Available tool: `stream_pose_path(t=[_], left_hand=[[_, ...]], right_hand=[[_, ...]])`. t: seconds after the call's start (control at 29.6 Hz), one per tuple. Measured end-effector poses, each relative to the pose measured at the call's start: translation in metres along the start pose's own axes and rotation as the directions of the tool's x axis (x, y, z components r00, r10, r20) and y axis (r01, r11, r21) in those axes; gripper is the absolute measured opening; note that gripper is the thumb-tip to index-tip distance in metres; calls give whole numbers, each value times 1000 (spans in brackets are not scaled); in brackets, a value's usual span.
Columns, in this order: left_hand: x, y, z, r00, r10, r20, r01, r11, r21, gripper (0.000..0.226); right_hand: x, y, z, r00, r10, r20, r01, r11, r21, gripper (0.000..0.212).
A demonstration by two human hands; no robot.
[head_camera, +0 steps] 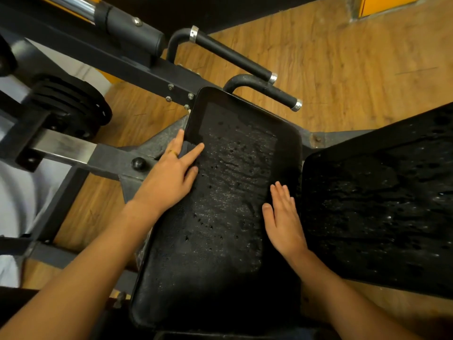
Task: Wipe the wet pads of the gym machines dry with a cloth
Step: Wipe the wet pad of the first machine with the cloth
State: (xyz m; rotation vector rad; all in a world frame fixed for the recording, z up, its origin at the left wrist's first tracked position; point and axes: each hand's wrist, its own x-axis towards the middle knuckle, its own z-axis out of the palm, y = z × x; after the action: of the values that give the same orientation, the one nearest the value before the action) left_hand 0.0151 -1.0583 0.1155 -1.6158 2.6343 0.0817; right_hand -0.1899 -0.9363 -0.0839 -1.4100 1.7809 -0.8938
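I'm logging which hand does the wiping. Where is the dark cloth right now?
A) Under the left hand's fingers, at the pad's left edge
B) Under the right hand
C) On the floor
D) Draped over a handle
A: the dark cloth shows beneath the straight fingers of the left hand at the left edge of the wet pad, while the right hand lies flat on bare pad.

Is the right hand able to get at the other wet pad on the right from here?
Probably yes. The right hand lies flat on the middle pad, near its right edge, next to the other pad; nothing stands between them.
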Motion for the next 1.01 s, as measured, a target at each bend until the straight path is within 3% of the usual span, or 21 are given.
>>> stream_pose_path(t=[0.1,0.41,0.57,0.84,1.01], left_hand=[[5,2,9,997,-36,-70,37,999,23,48],[95,1,12,982,-79,-173,83,996,13,40],[147,0,4,988,-90,-123,96,994,45,43],[92,2,3,991,-53,-121,57,998,26,46],[133,-1,-1,993,-79,-91,86,994,75,45]], right_hand=[[6,4,5,1000,-2,25,4,997,-74,59],[5,10,17,995,-38,-92,37,999,-13,64],[6,13,17,993,-40,-107,40,999,-4,64],[6,11,17,994,-32,-107,33,999,8,65],[6,11,17,993,-31,-111,32,999,6,64]])
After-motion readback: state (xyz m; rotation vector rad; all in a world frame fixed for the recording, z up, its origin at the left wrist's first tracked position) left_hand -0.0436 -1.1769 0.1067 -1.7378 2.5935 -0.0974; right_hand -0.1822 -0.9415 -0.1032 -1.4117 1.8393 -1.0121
